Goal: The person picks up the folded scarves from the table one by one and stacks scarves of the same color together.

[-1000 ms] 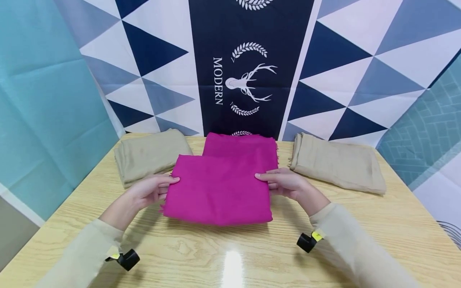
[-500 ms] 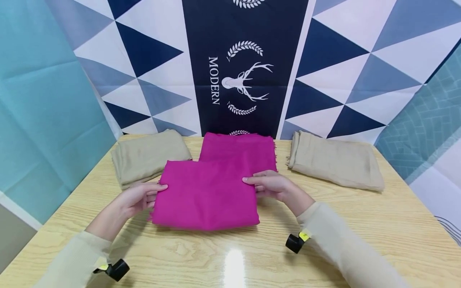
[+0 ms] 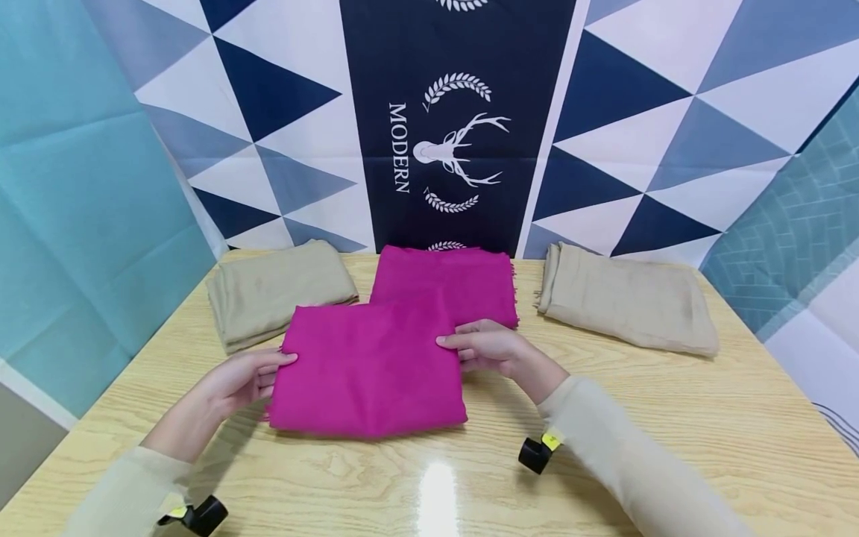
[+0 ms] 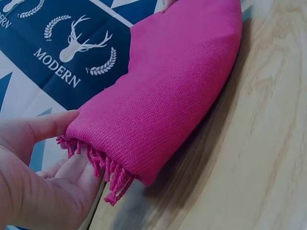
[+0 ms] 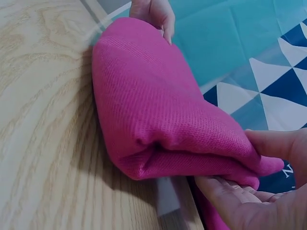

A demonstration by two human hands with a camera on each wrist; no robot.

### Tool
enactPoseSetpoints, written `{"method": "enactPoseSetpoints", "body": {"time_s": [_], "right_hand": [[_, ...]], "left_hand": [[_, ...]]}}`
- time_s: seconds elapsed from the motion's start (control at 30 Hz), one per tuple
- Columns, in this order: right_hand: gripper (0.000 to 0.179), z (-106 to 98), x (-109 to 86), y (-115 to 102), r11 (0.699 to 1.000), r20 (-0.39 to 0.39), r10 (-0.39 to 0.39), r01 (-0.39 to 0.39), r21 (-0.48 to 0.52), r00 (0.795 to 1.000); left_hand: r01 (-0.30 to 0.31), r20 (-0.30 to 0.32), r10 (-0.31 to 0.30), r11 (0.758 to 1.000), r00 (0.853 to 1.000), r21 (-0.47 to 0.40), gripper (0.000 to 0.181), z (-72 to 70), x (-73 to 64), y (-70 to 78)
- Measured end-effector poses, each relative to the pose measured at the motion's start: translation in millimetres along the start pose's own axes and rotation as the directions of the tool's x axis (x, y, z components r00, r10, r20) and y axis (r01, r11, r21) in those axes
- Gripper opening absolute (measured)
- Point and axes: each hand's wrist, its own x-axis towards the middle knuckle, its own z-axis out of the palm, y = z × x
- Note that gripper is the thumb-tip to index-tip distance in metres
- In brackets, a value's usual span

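A folded magenta scarf (image 3: 369,373) is held by its two short ends, its near edge low over the wooden table. My left hand (image 3: 238,380) pinches the left end, thumb on top and fingers beneath; in the left wrist view a twisted fringe (image 4: 112,172) hangs there. At the opposite end my right hand (image 3: 493,349) grips the folded layers, which show as a thick fold (image 5: 192,160) in the right wrist view. Behind it lies a second folded magenta scarf (image 3: 479,280), partly hidden by the held one.
Two folded beige scarves lie at the back of the table (image 3: 376,492): one beige scarf (image 3: 282,287) on the left, another beige scarf (image 3: 627,302) on the right. A patterned cloth backdrop (image 3: 463,112) rises behind the table's far edge.
Both hands have moved left and slightly nearer with the magenta scarf between them. More of the second magenta scarf shows behind it. The beige scarves stay put.
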Motion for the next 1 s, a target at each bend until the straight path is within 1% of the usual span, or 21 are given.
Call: {"method": "enactPoseSetpoints", "body": {"time_s": [0.23, 0.43, 0.7, 0.9, 1.0], "right_hand": [[0.046, 9.2, 2.7, 1.4, 1.0, 0.027, 0.007, -0.007, 0.016, 1.0], [0.047, 13.9, 6.1, 2.4, 0.999, 0.048, 0.006, -0.007, 0.035, 0.999], [0.044, 22.9, 12.4, 2.9, 0.999, 0.032, 0.024, -0.025, 0.031, 0.999], [0.03, 27.0, 18.5, 5.1, 0.998, -0.009, 0.035, -0.034, 0.043, 0.999], [0.023, 28.1, 21.0, 6.5, 0.998, -0.016, 0.032, -0.032, 0.047, 0.999]], "left_hand": [[0.001, 0.015, -0.001, 1.0, 1.0, -0.006, 0.017, -9.7, -6.0, -5.8], [0.003, 0.008, -0.003, 1.0, 1.0, -0.008, 0.019, -15.7, -8.0, -8.8], [0.001, 0.009, -0.001, 1.0, 1.0, 0.0, 0.02, -23.9, -11.4, -12.2], [0.005, 0.002, -0.005, 1.0, 1.0, -0.013, 0.02, -27.8, -13.0, -12.9], [0.012, -0.002, -0.012, 1.0, 1.0, -0.011, 0.021, -29.2, -13.2, -13.8]]}}
